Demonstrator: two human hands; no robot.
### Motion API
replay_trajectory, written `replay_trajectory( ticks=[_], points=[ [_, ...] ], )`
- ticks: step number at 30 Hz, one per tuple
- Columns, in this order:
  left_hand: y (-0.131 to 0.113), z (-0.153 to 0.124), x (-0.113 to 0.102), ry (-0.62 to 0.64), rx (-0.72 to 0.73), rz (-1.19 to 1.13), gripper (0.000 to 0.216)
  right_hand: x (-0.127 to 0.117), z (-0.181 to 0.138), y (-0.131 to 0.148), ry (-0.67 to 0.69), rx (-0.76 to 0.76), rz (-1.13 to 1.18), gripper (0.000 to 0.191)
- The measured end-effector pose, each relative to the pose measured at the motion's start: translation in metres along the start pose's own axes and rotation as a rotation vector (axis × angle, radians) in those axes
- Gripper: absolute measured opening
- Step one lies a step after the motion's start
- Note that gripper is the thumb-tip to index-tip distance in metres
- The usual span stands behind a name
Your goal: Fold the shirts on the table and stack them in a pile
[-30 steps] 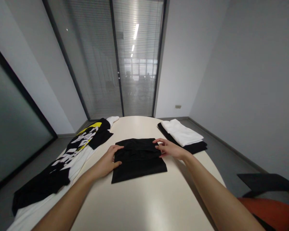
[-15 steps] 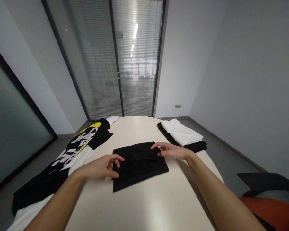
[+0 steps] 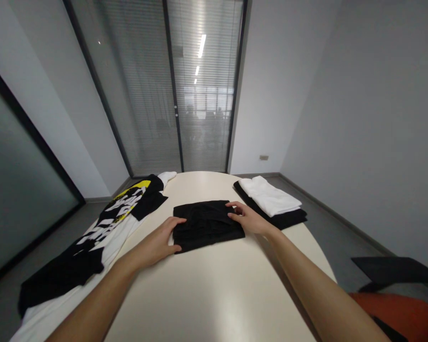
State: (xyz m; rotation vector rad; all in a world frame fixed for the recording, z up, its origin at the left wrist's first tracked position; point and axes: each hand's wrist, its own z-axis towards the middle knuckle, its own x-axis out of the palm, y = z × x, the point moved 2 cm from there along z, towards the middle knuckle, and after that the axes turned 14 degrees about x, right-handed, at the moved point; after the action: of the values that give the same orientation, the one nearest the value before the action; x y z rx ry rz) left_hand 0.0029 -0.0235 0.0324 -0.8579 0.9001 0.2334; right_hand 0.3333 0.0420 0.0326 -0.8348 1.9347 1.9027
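Note:
A folded black garment [image 3: 209,227] lies flat on the pale table in front of me, slightly creased on top. My left hand [image 3: 166,237] is at its left edge, thumb on the near corner and fingertips higher up, spread apart. Touching the far right part of the cloth is my right hand [image 3: 248,218], thumb and index finger apart. Both hands look open, resting against the garment rather than closed around it. The other fingers of the right hand are partly hidden.
To the right sits a folded white garment [image 3: 269,195] on a folded black garment [image 3: 288,218]. Along the table's left side lie spread black-and-white shirts [image 3: 64,270] with yellow print. An orange-seated chair [image 3: 395,313] stands beyond the table's [image 3: 207,294] right edge.
The black garment has shifted away from me and lies straighter, its near edge farther off. Both hands moved forward with it, and the left fingers have spread along its left edge.

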Motion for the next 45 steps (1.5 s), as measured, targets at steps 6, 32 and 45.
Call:
replay_trajectory(
  ticks=[6,32,45],
  points=[
    [0.0,0.0,0.006,-0.002,0.026,-0.062,0.064,-0.001,-0.003,0.001,0.084,0.196,0.103,0.052],
    [0.001,0.003,-0.019,0.046,-0.21,-0.361,0.024,-0.016,-0.023,0.022,0.248,0.272,0.157,0.06],
    [-0.02,0.005,-0.018,0.153,-0.148,-0.044,0.027,-0.017,-0.009,-0.007,0.27,0.125,-0.044,0.068]
  ],
)
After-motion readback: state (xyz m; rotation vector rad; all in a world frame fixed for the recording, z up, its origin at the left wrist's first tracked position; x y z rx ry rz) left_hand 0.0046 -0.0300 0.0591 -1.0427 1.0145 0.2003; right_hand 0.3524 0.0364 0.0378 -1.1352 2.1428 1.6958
